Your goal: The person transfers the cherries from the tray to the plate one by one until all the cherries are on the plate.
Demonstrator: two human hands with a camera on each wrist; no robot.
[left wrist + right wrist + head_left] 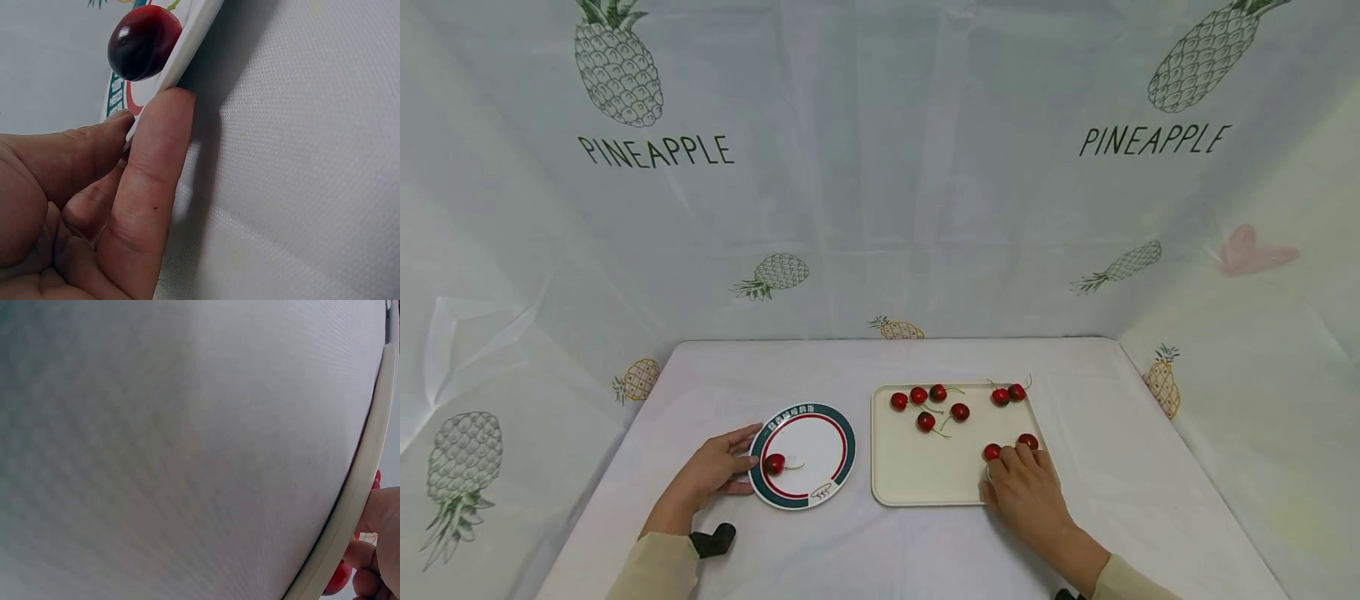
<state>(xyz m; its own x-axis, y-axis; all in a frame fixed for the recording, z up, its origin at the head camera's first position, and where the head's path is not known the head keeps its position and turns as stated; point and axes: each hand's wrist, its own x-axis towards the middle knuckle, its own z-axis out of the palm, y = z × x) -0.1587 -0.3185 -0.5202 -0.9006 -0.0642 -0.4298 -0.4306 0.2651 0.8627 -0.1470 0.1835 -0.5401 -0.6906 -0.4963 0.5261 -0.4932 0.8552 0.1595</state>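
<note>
A round white plate (808,450) with a dark green rim and a red ring has one red cherry (774,464) with a stem on it. My left hand (718,465) pinches the plate's left edge, the thumb (94,147) on top and a finger (153,156) beneath. To the right lies a cream rectangular tray (917,475) with several stemmed cherries. Over the tray's right side my right hand (1026,492) reaches with bent fingers, beside a cherry (992,452) and another cherry (1027,442). Whether it holds one is hidden.
In the tray's upper left lie several cherries, among them one cherry (959,412); a pair, including a cherry (1000,397), is at the top right. White cloth covers the table (820,550). Behind it hangs a pineapple-print sheet (887,192).
</note>
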